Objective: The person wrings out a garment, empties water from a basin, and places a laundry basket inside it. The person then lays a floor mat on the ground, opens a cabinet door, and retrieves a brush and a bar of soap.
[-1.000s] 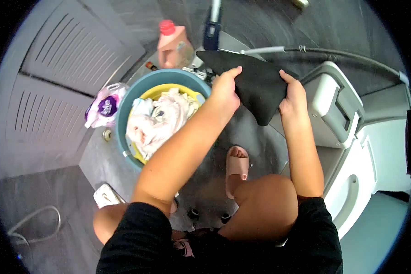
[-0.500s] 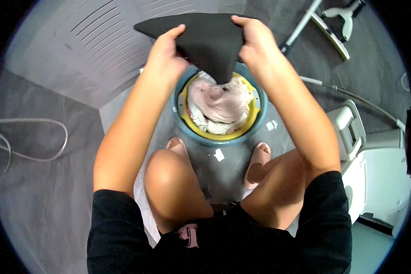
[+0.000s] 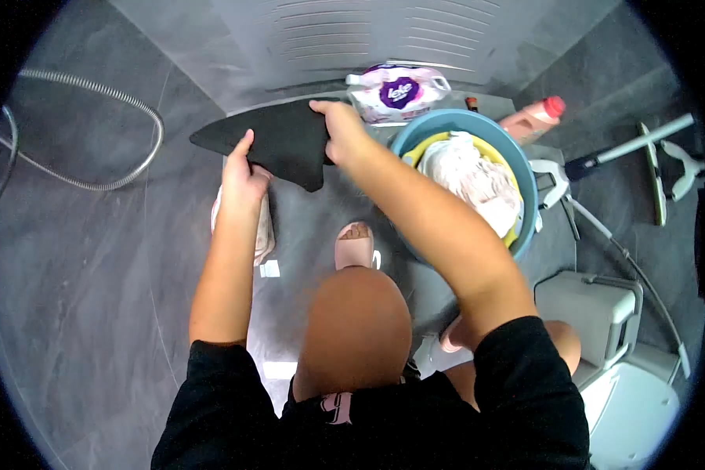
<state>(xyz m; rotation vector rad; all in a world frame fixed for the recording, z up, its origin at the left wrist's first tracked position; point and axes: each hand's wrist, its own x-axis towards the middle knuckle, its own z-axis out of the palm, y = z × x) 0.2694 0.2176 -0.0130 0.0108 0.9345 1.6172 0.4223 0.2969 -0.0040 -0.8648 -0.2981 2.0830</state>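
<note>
Evidently light, the black sheet (image 3: 278, 142) spans the gap between both hands, well to the left of the tub (image 3: 456, 119). Its smooth, unwrinkled face suggests something thin and springy, stiffer than the clothes (image 3: 470, 176) inside the tub, yet likely to bend at its pointed tip, the end farthest from the tub. The left hand (image 3: 245, 174), farther from the tub, is partly closed on the near edge, thumb on top, fingers mostly hidden. The right hand (image 3: 343, 133), nearer the tub, curls around the edge on that side. Nothing about the sheet looks fragile; whether it is wet and slippery cannot be told. Opposite edges seem the best hold, as a single-edge grip would probably let it flop.
</note>
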